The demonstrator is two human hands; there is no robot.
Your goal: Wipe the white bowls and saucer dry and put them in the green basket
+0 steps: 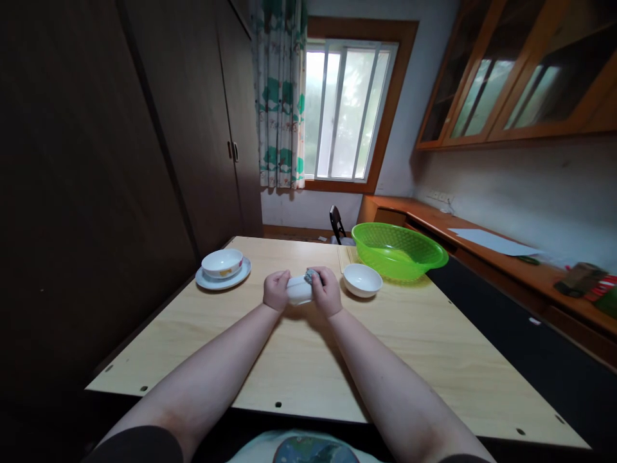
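My left hand [276, 290] is closed on the left rim of a small white bowl [299, 294], which is tilted up above the table. In my closed right hand [328, 291] is a grey steel wool scrubber [309, 276], pressed on the bowl's upper right edge. The right fingers hide part of both. Just right of that hand, another white bowl [362, 280] stands upright on the table. Over on the left, a patterned white bowl [222, 263] sits on a pale plate [202, 280].
The light wooden table [299, 366] spreads under my forearms. A bright green plastic basket [400, 251] stands at its far right, with chopsticks [340, 260] beside it. Behind the table is a dark chair [337, 224]. A dark wardrobe [159, 128] lines the left; an orange-brown desk [424, 215] runs along the right.
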